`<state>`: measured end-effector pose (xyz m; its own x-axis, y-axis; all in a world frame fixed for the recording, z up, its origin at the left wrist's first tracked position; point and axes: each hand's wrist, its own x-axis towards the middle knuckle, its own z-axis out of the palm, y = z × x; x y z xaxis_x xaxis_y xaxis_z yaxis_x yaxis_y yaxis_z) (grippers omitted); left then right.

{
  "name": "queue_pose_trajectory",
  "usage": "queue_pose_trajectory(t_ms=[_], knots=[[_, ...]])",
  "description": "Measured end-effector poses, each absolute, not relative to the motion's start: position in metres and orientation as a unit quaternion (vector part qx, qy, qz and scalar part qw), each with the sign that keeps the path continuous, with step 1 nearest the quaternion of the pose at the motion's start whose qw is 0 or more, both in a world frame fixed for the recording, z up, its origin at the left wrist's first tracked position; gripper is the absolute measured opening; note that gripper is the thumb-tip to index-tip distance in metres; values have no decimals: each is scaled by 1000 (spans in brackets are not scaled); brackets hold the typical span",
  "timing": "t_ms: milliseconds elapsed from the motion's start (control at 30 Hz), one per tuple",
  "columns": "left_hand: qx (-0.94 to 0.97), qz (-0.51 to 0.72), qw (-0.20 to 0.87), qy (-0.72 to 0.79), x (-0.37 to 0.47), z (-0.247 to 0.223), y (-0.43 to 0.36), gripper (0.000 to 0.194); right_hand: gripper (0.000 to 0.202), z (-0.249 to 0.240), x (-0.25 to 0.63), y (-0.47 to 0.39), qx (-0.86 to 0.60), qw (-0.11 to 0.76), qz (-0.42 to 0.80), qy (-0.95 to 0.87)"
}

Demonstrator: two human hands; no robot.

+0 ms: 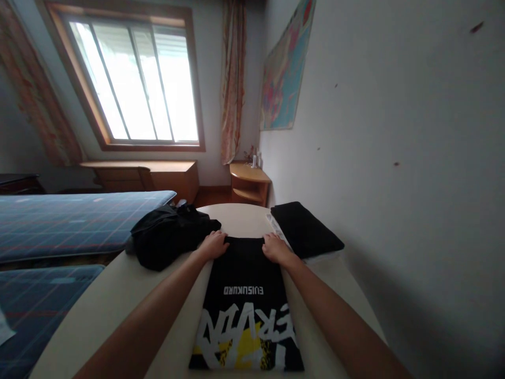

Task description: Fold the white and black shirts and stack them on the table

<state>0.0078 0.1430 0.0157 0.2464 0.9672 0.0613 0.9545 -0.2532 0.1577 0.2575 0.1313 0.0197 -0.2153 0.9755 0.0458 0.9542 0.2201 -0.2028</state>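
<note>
A black printed T-shirt (pixel 246 268), folded into a long rectangle, lies flat on the round cream table (pixel 351 295). White and yellow lettering covers its near half, upside down from where I look. My left hand (pixel 214 245) has its fingers curled over the far left corner of the shirt. At the far right corner, my right hand (pixel 275 247) grips the edge in the same way. The fingertips of both hands are partly hidden. Left of my left hand sits a loose heap of black cloth (pixel 165 237). A neat stack of folded dark clothes (pixel 305 229) lies just beyond my right hand, with white fabric under it.
Blue plaid mattresses (pixel 79 221) lie to the left of the table. A white wall (pixel 394 116) with a map (pixel 284 73) runs along the right. A low wooden desk (pixel 173 173) under the window and a corner shelf (pixel 250 176) stand at the back.
</note>
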Motion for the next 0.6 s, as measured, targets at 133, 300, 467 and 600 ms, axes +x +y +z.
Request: queue_pose_trajectory(t_ms=[133, 300, 467, 600], knots=[[789, 50, 77, 608, 6, 16, 158, 32, 36, 26, 263, 147, -614, 71, 85, -782], [782, 49, 119, 611, 7, 16, 167, 34, 30, 29, 269, 155, -611, 76, 116, -779], [782, 93, 143, 600, 5, 23, 169, 32, 30, 34, 271, 156, -609, 108, 138, -774], [781, 157, 127, 592, 1, 38, 169, 25, 29, 48, 267, 155, -607, 167, 125, -767]])
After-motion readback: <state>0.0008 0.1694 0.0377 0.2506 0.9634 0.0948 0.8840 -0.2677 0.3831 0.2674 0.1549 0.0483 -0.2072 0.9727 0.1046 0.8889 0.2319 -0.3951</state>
